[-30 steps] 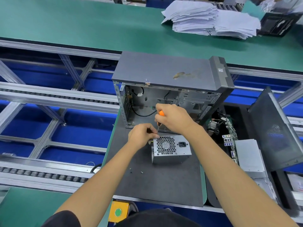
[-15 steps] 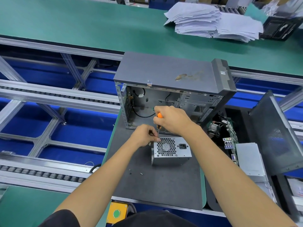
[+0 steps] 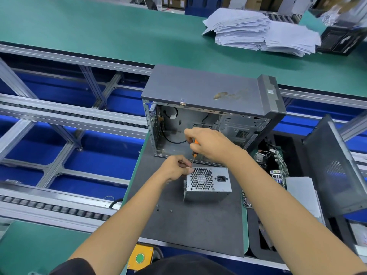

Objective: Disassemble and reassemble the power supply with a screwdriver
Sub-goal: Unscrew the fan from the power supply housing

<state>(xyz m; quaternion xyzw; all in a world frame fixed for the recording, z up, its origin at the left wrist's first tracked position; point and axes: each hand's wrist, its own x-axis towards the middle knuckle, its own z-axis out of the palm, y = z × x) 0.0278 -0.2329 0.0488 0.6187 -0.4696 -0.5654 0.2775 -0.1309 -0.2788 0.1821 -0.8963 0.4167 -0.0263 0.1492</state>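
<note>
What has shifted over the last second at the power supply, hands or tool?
Hardly anything. The right hand keeps its grip on the orange-handled screwdriver, tip down at the upper left corner of the power supply, and the left hand still pinches at that same corner by the tip. Only the camera drifted slightly. The power supply, the open computer case and the loose screws on the mat stayed put.
</note>
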